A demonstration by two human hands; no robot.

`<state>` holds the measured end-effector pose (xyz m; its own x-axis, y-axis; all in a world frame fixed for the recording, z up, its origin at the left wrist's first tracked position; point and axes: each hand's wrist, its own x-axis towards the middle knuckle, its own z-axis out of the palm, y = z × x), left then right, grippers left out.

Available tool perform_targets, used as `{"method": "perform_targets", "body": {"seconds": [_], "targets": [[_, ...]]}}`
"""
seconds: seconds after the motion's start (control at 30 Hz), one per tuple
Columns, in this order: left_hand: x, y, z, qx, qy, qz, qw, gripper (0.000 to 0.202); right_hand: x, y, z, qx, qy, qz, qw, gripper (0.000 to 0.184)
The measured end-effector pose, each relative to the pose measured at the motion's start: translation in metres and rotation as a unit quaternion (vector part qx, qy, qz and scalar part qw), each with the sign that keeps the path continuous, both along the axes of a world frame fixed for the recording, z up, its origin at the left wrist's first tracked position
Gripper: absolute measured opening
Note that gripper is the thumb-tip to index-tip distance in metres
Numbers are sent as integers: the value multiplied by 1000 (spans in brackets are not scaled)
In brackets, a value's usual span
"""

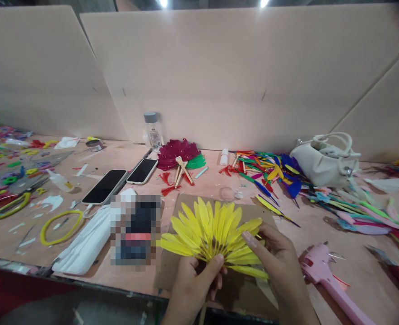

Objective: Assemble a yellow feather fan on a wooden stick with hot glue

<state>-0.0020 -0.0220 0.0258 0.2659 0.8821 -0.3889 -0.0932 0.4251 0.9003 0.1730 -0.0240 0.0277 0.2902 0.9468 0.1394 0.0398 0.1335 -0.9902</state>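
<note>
A fan of yellow feathers (210, 228) lies over a brown cardboard sheet (182, 205) near the table's front edge. My left hand (194, 282) pinches the fan at its base, thumb on top. My right hand (274, 255) rests on the fan's right side, fingers closed on the outer feathers. A finished dark red and green feather fan (179, 153) with wooden sticks lies farther back.
A pink glue gun (321, 271) lies right of my hands. Loose coloured feathers (274, 174) and a cream handbag (324, 162) sit at back right. Two phones (104, 186), a white pouch (84, 243), yellow hoops (60, 225), a small bottle (153, 131) are at left. Cardboard walls stand behind.
</note>
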Motion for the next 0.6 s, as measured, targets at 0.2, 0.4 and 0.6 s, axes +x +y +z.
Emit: {"method": "perform_targets", "body": {"seconds": [0.2,0.4,0.6], "targets": [[0,1,-4,34,-8,10,999,55,-6,4,9,25,12,14,1000,25],[5,6,-2,71,-43,62,995,50,-5,9,10,22,54,60,996,32],[9,9,-6,116,-58,52,990,43,-4,19,6,37,62,45,996,36]]}}
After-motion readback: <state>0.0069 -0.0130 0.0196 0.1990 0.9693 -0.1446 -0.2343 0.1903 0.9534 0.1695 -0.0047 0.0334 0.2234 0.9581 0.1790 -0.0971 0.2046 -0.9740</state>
